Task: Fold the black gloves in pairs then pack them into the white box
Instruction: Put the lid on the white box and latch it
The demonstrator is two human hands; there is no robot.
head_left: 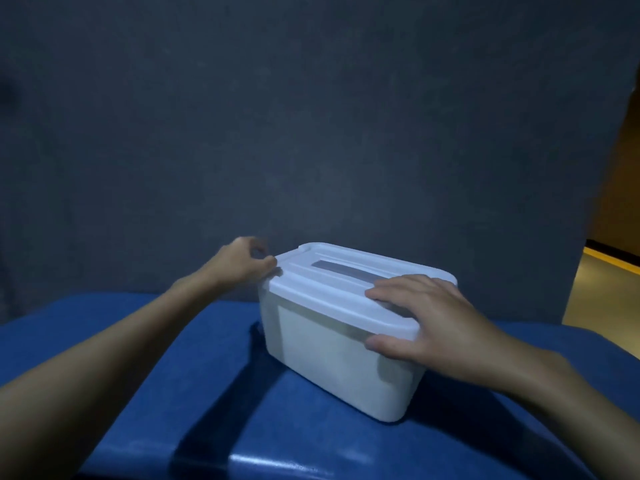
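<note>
The white box (332,362) is smooth moulded plastic, milky and faintly see-through at the walls, with a dull satin finish and no sharp glints. Its lid (322,289) is opaque white plastic, smooth, with moulded ridges and a soft sheen. The grey strip (349,270) sunk in its top reads flatter, material unclear. Under it the bench (156,393) is blue and glossy — bright highlights along the front edge, plastic or vinyl, cannot tell which. Behind, the wall (311,133) — dark grey, matt, finely grained like felt.

The lidded box (332,355) sits on the table (138,358), before the wall (277,133).
</note>
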